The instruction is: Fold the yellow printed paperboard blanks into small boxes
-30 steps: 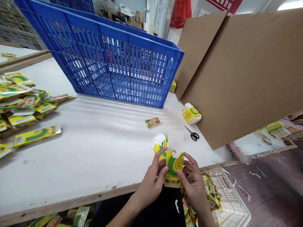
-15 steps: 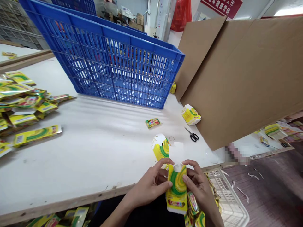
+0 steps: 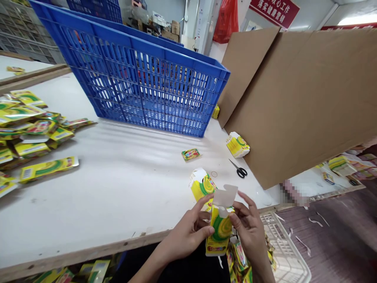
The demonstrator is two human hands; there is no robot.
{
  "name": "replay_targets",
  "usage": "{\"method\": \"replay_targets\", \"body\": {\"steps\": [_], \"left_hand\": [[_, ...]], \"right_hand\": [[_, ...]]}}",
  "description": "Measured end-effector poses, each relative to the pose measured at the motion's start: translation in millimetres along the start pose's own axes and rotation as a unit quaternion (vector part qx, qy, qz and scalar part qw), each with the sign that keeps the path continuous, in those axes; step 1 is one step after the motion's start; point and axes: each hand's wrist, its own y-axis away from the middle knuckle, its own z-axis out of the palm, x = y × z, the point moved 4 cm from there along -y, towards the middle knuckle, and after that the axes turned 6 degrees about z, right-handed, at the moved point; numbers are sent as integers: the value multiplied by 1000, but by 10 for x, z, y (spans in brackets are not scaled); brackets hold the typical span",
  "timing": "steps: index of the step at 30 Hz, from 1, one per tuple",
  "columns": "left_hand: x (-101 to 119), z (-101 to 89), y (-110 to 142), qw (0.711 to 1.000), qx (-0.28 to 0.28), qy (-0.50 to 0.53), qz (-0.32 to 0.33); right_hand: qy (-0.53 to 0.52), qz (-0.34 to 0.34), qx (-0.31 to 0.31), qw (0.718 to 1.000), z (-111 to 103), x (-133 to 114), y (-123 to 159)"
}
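Note:
Between my two hands is a small yellow and green carton (image 3: 220, 230), its white top flap raised. My left hand (image 3: 191, 230) grips its left side, thumb on the front. My right hand (image 3: 247, 226) holds the right side, thumb near the upper front and index finger by the flap. Just behind the carton, a stack of flat yellow cartons (image 3: 202, 186) lies on the white table (image 3: 123, 188). Farther back are a small printed packet (image 3: 191, 154), a rubber band (image 3: 214, 174) and black-handled scissors (image 3: 241, 171).
A large blue crate (image 3: 141, 86) stands at the back. Cardboard (image 3: 306, 98) rises on the right, beside another carton stack (image 3: 238, 144). Yellow cartons (image 3: 32, 129) are heaped at left. Below the table edge, a white basket (image 3: 291, 247) holds more packets.
The carton has gone from flatter to opened out into a box shape, its top flap now tilted up. Both hands moved slightly down toward my lap, then a little back up.

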Motion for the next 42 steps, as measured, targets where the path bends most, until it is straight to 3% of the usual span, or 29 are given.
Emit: {"method": "replay_targets", "body": {"steps": [3,5,9,11,16,26,33,37,39,42], "left_hand": [[-4,13,-5,999,-18,25,-10],[-12,1,-5,1000,-1,1,-5],[-16,5,0,996,22,-84,-2],[2,25,1,992,17,-123,-9],[43,64,-1,986,-9,-165,-19],[-53,21,-56,999,20,-27,-39],[-53,44,-70,999,12,14,-40],[-66,118,-84,999,4,25,-41],[-67,142,-90,999,-2,-2,-36],[-61,107,-91,993,12,-117,-13]], "right_hand": [[50,-64,-1,997,-61,-48,-7],[71,-83,-15,994,-101,-89,-6],[105,18,-54,993,-61,-71,20],[105,72,-40,991,1,-48,44],[88,105,-21,990,123,-14,50],[168,62,-24,984,78,11,16],[72,55,20,996,-78,99,-31],[-1,73,-17,997,-79,119,-31],[15,79,-17,997,-175,83,-14],[162,51,65,983,-501,-19,-15]]}}
